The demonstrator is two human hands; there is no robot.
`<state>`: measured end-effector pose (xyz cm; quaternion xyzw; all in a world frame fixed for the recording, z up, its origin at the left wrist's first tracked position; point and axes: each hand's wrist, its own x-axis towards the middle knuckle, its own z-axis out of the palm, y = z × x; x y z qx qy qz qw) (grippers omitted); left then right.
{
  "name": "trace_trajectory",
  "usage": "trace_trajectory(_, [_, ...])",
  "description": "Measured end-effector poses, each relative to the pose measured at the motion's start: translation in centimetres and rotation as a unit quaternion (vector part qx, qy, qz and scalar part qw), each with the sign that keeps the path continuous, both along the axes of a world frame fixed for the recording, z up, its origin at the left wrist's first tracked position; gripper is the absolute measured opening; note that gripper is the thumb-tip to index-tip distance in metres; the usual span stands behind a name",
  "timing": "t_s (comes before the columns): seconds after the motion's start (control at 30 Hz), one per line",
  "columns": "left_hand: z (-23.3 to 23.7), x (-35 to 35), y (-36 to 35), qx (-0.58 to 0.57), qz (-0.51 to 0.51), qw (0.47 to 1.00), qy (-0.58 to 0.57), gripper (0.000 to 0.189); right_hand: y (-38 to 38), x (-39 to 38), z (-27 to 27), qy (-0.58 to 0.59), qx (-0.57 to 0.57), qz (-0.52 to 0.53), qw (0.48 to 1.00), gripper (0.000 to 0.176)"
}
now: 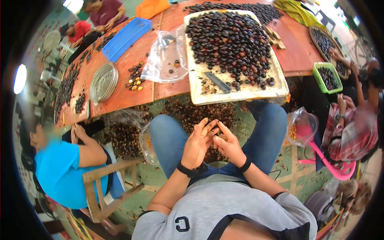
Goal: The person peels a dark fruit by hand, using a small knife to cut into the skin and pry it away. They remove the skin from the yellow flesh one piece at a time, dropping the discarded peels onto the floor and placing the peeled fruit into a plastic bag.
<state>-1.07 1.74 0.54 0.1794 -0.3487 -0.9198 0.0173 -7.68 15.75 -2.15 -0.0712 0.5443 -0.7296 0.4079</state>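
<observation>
My left hand (pixel 196 145) is raised above my lap, palm turned inward, its fingers stretched and apart. Opposite it, my right hand (pixel 229 146) has its thumb bent and its index fingertip against the left fingertips. Something small and dark seems to sit between the fingers, too small to name. The fingertips are stained dark. In front of my knees a cream tray (pixel 244 94) bears a heap of dark, glossy nut-like seeds (pixel 230 42). A dark grey, narrow tool (pixel 217 82) lies near the tray's front edge, untouched by either hand.
On the red table (pixel 168 91) are a clear plastic bag (pixel 166 60), a blue tray (pixel 127 39) and metal trays (pixel 104 83). A person in blue (pixel 68 168) sits left; one in plaid (pixel 352 128) sits right, near a green basket (pixel 340 89). Shell debris (pixel 200 112) covers the floor below.
</observation>
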Motion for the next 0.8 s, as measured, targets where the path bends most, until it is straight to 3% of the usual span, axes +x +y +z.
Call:
trace_trajectory(0.1, [0.3, -0.4, 0.0, -0.042, -0.01, 0.999, -0.004, 0.068, 0.1, -1.2, -0.3, -0.112, -0.034, -0.006, 0.993, 0.057])
trace_trajectory(0.17, [1.0, -0.4, 0.1, -0.047, 0.011, 0.998, -0.043, 0.062, 0.4, -2.3, -0.6, -0.116, -0.037, -0.01, 0.993, 0.05])
trace_trajectory(0.23, [1.3, 0.3, -1.4, -0.133, -0.077, 0.985, -0.075, 0.053, 0.4, -3.3, -1.1, -0.189, -0.055, -0.073, 0.978, 0.046])
trace_trajectory(0.27, [0.9, 0.3, -2.0, -0.195, -0.054, 0.975, -0.088, 0.041, 0.6, -3.5, -1.3, -0.18, -0.063, -0.094, 0.977, 0.042])
trace_trajectory(0.33, [2.3, -2.0, -5.6, -0.432, -0.049, 0.899, -0.046, 0.02, 0.4, -3.5, -0.7, -0.174, -0.041, -0.083, 0.98, 0.04])
trace_trajectory(0.4, [3.2, -6.4, -9.0, -0.524, 0.103, 0.846, -0.008, 0.031, 0.2, -2.8, -0.5, -0.145, -0.022, -0.031, 0.989, 0.042])
trace_trajectory(0.43, [1.7, -9.1, -12.1, -0.607, 0.177, 0.775, 0.019, 0.035, 0.0, -2.1, -0.6, -0.145, -0.021, -0.018, 0.989, 0.042])
trace_trajectory(0.47, [0.1, -11.4, -16.6, -0.676, 0.135, 0.723, -0.041, 0.036, -0.1, -1.5, -0.6, -0.112, -0.008, 0.007, 0.994, 0.044])
trace_trajectory(0.57, [-2.5, -18.1, -23.2, -0.722, 0.105, 0.68, -0.075, 0.037, -0.2, -0.2, -0.6, -0.062, 0.015, 0.059, 0.996, 0.048])
trace_trajectory(0.63, [-4.8, -21.2, -25.4, -0.799, 0.065, 0.586, -0.118, 0.038, -0.3, 0.2, -0.9, -0.002, 0.0, 0.06, 0.998, 0.05])
trace_trajectory(0.67, [-6.0, -22.1, -26.0, -0.798, 0.069, 0.588, -0.113, 0.038, 0.0, 0.5, -1.6, 0.022, 0.026, 0.065, 0.997, 0.052])
trace_trajectory(0.73, [-7.1, -23.5, -26.2, -0.849, 0.037, 0.515, -0.111, 0.034, -0.4, 0.5, -1.3, 0.136, 0.083, 0.051, 0.986, 0.058])
trace_trajectory(0.8, [-7.7, -24.3, -26.3, -0.834, 0.029, 0.536, -0.129, 0.033, -0.2, 0.4, -0.6, 0.189, 0.113, 0.07, 0.973, 0.061])
